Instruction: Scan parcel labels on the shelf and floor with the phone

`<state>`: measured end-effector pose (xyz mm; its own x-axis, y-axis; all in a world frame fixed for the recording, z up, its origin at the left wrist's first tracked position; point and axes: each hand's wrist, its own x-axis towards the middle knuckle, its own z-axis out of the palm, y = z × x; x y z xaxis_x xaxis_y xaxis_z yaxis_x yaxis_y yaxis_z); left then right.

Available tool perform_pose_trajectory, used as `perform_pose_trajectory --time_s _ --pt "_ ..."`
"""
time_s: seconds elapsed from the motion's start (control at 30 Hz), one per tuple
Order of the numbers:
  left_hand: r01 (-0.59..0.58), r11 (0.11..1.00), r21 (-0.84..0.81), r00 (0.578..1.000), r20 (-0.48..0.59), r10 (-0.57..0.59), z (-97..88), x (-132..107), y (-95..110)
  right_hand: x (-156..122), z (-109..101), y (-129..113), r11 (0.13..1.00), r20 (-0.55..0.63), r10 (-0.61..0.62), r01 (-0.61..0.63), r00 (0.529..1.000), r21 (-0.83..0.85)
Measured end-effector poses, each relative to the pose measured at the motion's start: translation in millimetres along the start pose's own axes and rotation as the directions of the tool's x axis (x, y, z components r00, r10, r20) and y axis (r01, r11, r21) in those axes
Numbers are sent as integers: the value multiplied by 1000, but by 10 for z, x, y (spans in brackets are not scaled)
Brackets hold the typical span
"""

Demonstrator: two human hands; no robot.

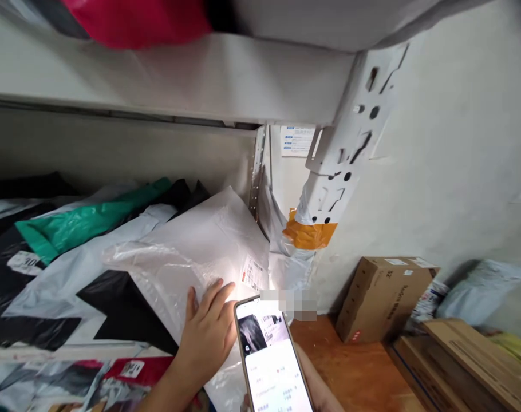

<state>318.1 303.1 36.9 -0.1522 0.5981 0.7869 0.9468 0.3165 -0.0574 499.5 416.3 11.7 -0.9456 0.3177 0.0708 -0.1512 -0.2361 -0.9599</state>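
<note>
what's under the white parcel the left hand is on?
A black bag and a grey mailer stick out from under the white parcel at its left edge; anything under its middle is covered. The left hand lies flat on top; the right hand holds a phone.

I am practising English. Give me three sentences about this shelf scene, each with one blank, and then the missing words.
1. The left hand rests on a ____ plastic parcel.
2. The right hand holds a ____ with a lit screen.
3. The tape around the shelf post is ____.
Missing words: white; phone; orange.
</note>
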Motion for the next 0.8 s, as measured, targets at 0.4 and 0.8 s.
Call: perform_pose_trajectory --time_s 0.4,0.8 --pt "195 980 -45 980 -18 -196 152 -95 197 -27 -24 -257 986 220 47 -80 974 143" --pt "200 979 40 979 -46 -198 184 -102 247 -62 -35 -311 946 297 68 -156 952 285"
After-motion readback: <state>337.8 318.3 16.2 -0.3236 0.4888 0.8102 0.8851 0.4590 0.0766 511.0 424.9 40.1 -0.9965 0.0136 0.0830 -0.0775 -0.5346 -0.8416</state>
